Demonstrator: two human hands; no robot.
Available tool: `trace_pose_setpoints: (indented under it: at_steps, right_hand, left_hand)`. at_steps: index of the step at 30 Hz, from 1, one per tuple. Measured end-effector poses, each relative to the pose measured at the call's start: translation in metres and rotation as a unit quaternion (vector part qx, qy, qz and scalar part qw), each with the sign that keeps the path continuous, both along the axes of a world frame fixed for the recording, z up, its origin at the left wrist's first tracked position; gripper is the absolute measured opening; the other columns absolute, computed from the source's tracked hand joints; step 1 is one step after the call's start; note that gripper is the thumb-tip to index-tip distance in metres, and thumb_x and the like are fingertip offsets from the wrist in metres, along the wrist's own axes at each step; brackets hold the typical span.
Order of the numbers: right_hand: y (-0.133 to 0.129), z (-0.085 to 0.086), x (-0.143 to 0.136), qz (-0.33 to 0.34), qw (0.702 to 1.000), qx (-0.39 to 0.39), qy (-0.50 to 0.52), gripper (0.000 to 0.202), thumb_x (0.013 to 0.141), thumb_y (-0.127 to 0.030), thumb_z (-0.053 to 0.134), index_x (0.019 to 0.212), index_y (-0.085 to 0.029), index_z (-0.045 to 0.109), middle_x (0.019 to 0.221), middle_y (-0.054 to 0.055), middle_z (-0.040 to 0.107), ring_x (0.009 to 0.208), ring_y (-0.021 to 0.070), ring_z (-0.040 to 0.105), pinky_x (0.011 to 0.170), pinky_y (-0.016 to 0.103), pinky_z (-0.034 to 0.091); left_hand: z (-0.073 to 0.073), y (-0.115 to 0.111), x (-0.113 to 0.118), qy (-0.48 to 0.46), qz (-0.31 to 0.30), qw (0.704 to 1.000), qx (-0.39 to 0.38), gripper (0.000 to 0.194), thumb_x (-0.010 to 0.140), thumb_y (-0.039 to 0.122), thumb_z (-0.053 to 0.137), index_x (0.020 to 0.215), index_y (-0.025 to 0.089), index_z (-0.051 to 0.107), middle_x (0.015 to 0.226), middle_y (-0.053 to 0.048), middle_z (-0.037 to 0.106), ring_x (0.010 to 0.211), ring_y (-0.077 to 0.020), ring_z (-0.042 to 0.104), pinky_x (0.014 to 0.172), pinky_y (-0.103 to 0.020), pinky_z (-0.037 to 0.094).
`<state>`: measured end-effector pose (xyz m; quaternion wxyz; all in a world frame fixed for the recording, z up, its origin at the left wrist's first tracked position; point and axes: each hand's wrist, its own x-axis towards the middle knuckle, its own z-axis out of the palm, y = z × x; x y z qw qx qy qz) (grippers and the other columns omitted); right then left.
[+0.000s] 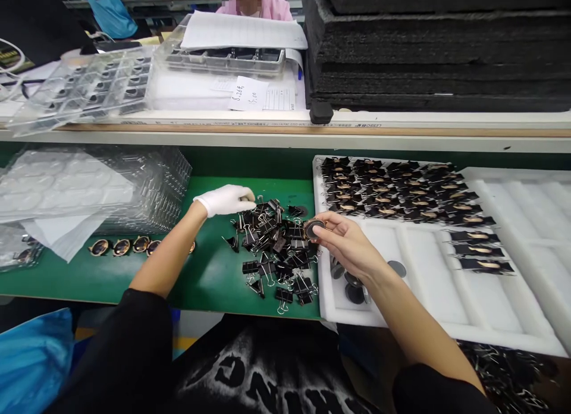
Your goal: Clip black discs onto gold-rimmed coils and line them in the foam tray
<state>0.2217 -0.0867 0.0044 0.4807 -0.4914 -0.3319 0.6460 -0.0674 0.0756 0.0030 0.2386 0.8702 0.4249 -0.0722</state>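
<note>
My bare right hand point(352, 241) is clamped on a dark disc point(314, 229) with a coppery rim, at the right edge of many black binder clips point(270, 235) with wire loops, heaped on the smooth green bench point(209, 283). My white-gloved left hand point(226, 200), well apart, meets the heap's far left; I cannot tell whether it grips anything. Right stands a ridged white tray point(422, 247). I read "LESSO" on the far shelf point(200, 137). I count at least five gold-rimmed rounds point(121, 247) at left.
</note>
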Motion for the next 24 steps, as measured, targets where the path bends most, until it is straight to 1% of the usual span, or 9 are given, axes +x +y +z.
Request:
trace_pose_setpoints:
  at_steps: [3, 5, 9, 12, 14, 17, 20, 22, 24]
  right_hand:
    - [0.000, 0.003, -0.001, 0.013, 1.000, 0.009, 0.015, 0.035, 0.069, -0.035, 0.093, 0.093, -0.023, 0.071, 0.089, -0.001, 0.073, 0.077, 0.0106, 0.065, 0.074, 0.025, 0.055]
    - [-0.001, 0.004, 0.000, 0.030, 0.999, 0.020, 0.010, 0.032, 0.071, -0.035, 0.092, 0.093, -0.023, 0.072, 0.093, 0.001, 0.074, 0.080, 0.0117, 0.066, 0.077, 0.027, 0.055]
    - [0.000, 0.005, -0.001, 0.087, 0.995, 0.038, -0.033, 0.029, 0.074, -0.036, 0.089, 0.096, -0.023, 0.076, 0.109, 0.006, 0.074, 0.090, 0.0154, 0.069, 0.082, 0.031, 0.056]
    - [0.007, 0.006, -0.014, 0.120, 0.990, 0.056, -0.040, 0.026, 0.075, -0.035, 0.088, 0.096, -0.023, 0.078, 0.130, 0.009, 0.069, 0.107, 0.0197, 0.070, 0.091, 0.035, 0.057]
    - [0.013, 0.007, -0.025, 0.124, 0.989, 0.081, -0.023, 0.023, 0.075, -0.033, 0.088, 0.095, -0.024, 0.079, 0.130, 0.009, 0.069, 0.110, 0.0202, 0.070, 0.097, 0.036, 0.056]
    - [0.018, 0.010, -0.035, 0.114, 0.987, 0.115, -0.010, 0.022, 0.075, -0.032, 0.088, 0.094, -0.025, 0.078, 0.107, 0.004, 0.076, 0.095, 0.0174, 0.073, 0.092, 0.036, 0.059]
    - [0.014, 0.016, -0.031, 0.130, 0.980, 0.140, -0.051, 0.018, 0.076, -0.029, 0.087, 0.091, -0.024, 0.078, 0.095, 0.002, 0.076, 0.087, 0.0157, 0.074, 0.089, 0.035, 0.060]
    - [0.009, 0.021, -0.024, 0.154, 0.973, 0.151, -0.077, 0.016, 0.077, -0.027, 0.086, 0.090, -0.023, 0.078, 0.095, 0.002, 0.076, 0.086, 0.0156, 0.073, 0.087, 0.034, 0.061]
    - [0.004, 0.027, -0.017, 0.174, 0.968, 0.152, -0.095, 0.016, 0.077, -0.026, 0.085, 0.091, -0.022, 0.078, 0.095, 0.003, 0.076, 0.084, 0.0156, 0.073, 0.083, 0.032, 0.061]
  left_hand:
    - [-0.015, 0.016, -0.010, 0.011, -0.027, 0.998, -0.058, 0.036, 0.088, 0.054, 0.058, 0.097, 0.023, 0.071, 0.093, -0.001, 0.074, 0.080, -0.0171, 0.063, 0.070, -0.026, 0.043]
    - [-0.016, 0.018, -0.018, -0.001, -0.030, 0.998, -0.061, 0.035, 0.087, 0.054, 0.057, 0.091, 0.022, 0.070, 0.085, 0.000, 0.071, 0.074, -0.0156, 0.060, 0.067, -0.026, 0.041]
    - [0.004, 0.005, -0.025, -0.086, 0.049, 0.995, -0.030, 0.036, 0.086, 0.055, 0.060, 0.085, 0.020, 0.067, 0.075, 0.001, 0.066, 0.067, -0.0134, 0.055, 0.062, -0.025, 0.040]
    - [0.022, -0.025, -0.006, -0.209, 0.139, 0.968, 0.023, 0.035, 0.087, 0.053, 0.062, 0.083, 0.019, 0.064, 0.073, 0.001, 0.065, 0.065, -0.0121, 0.055, 0.060, -0.024, 0.042]
    - [0.029, -0.050, 0.016, -0.304, 0.163, 0.938, 0.045, 0.033, 0.089, 0.051, 0.062, 0.085, 0.018, 0.064, 0.071, 0.002, 0.065, 0.062, -0.0109, 0.055, 0.059, -0.023, 0.043]
    - [0.035, -0.079, 0.040, -0.374, 0.098, 0.920, 0.062, 0.033, 0.095, 0.046, 0.056, 0.081, 0.018, 0.066, 0.070, 0.001, 0.067, 0.060, -0.0096, 0.055, 0.060, -0.023, 0.044]
    - [0.036, -0.084, 0.044, -0.396, 0.026, 0.917, 0.041, 0.044, 0.102, 0.041, 0.037, 0.075, 0.018, 0.064, 0.062, 0.001, 0.063, 0.054, -0.0094, 0.052, 0.058, -0.024, 0.042]
    - [0.035, -0.080, 0.042, -0.359, 0.016, 0.931, 0.070, 0.042, 0.098, 0.039, 0.037, 0.067, 0.019, 0.057, 0.055, 0.002, 0.054, 0.050, -0.0098, 0.045, 0.054, -0.025, 0.036]
    - [0.034, -0.078, 0.042, -0.277, -0.011, 0.957, 0.090, 0.035, 0.088, 0.041, 0.051, 0.060, 0.020, 0.046, 0.051, 0.004, 0.045, 0.048, -0.0095, 0.036, 0.051, -0.026, 0.028]
